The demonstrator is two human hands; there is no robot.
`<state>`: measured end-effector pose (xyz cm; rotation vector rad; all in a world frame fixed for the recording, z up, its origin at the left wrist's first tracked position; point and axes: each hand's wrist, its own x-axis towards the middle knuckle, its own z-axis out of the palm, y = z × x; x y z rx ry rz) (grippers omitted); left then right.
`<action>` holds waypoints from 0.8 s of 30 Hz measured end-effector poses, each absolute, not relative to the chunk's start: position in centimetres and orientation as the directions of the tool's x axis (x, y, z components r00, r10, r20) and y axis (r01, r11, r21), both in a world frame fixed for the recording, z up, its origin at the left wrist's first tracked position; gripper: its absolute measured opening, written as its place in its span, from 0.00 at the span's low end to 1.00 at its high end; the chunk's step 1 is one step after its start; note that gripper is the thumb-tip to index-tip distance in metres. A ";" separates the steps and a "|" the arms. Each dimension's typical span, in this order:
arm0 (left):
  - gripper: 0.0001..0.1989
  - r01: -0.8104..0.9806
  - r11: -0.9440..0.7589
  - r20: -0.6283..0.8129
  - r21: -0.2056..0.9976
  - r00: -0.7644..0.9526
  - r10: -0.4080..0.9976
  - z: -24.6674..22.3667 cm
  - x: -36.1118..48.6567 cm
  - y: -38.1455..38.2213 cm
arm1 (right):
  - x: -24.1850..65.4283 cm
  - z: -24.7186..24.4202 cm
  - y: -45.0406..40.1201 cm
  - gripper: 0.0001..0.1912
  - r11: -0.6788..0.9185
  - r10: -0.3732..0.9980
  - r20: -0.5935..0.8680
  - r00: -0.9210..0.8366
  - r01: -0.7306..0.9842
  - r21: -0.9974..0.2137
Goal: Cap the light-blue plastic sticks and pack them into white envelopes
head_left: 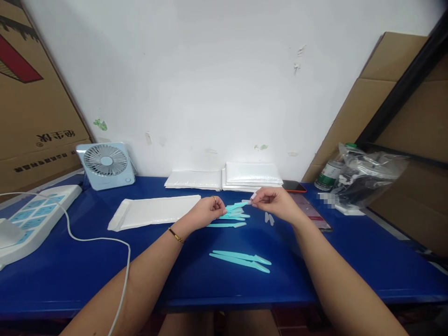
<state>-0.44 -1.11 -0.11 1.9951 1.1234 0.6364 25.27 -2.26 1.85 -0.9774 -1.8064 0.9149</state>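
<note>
My left hand pinches the handle end of a turquoise eyebrow razor, held just over a small pile of similar razors. At its blade end, the fingers of my right hand close on a small clear blade cover; whether the cover is fully on the blade I cannot tell. Two loose clear covers lie below my right hand. Nearer to me, two turquoise razors rest side by side on the blue table.
White padded mailers are stacked by the wall, and one mailer lies flat at left. A phone is beyond my right wrist. Also here are a fan, a power strip with a white cable, a bottle and a plastic bag.
</note>
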 end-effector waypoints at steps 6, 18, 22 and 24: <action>0.15 0.531 -0.313 0.030 0.788 0.474 0.880 0.2 -0.4 -1.2 | 25.9 2.1 -2.3 0.09 0.462 0.877 0.386 -0.287 0.278 -0.842; 0.13 0.529 -0.376 0.055 0.760 0.525 0.849 -0.1 -0.1 -1.6 | 24.6 1.6 -2.6 0.07 0.454 0.857 0.290 -0.426 0.355 -0.817; 0.10 0.672 -0.485 0.193 0.559 0.464 0.865 0.1 -0.2 -1.7 | 27.5 1.8 -1.9 0.09 0.479 0.866 0.201 -0.457 0.646 -0.595; 0.12 0.671 -0.540 0.237 0.508 0.494 0.837 0.6 -0.1 -2.3 | 28.8 1.6 -1.5 0.08 0.449 0.885 0.106 -0.454 0.769 -0.454</action>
